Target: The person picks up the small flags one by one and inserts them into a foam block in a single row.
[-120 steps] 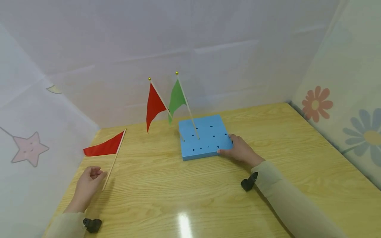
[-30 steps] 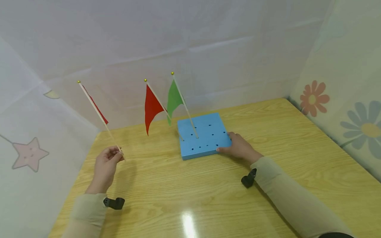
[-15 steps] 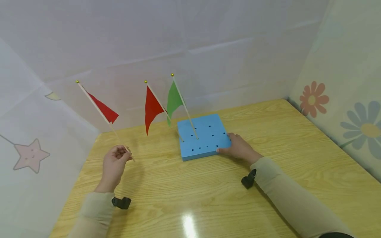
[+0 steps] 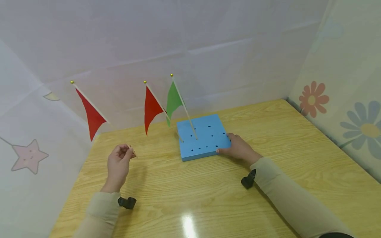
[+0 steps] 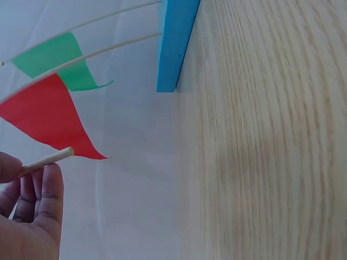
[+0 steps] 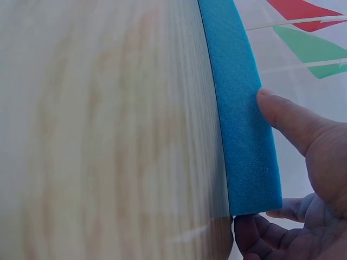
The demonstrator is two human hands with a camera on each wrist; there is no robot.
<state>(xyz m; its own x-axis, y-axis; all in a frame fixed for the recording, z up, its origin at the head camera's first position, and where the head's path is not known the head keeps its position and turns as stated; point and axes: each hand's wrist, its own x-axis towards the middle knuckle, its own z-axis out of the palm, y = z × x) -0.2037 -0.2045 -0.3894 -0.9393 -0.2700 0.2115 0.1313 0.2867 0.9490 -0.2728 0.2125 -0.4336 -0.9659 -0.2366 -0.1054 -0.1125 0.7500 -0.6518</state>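
Between thumb and fingers my left hand (image 4: 119,165) pinches the lower end of a red flag's (image 4: 93,117) thin wooden stick, raised above the table and leaning to the left. In the left wrist view the stick's bare end (image 5: 57,157) pokes out past the fingertips. My right hand (image 4: 241,148) grips the near right corner of a blue foam block (image 4: 205,153) with several small holes in its top. Thumb and fingers bracket that corner in the right wrist view. Another red flag (image 4: 152,109) and a green flag (image 4: 174,98) stand tilted in holes on the block's left part.
The block lies on a wood-grain table (image 4: 166,191). A pale cloth wall (image 4: 223,66) rises behind the table's back edge, and printed cloth (image 4: 351,99) hangs along the right side. Black wrist cameras (image 4: 248,179) sit on both sleeves.
My left hand has picked up the red flag from the table's left side and carried it right toward the block, its cloth turning to hang down. The right hand stays on the block.
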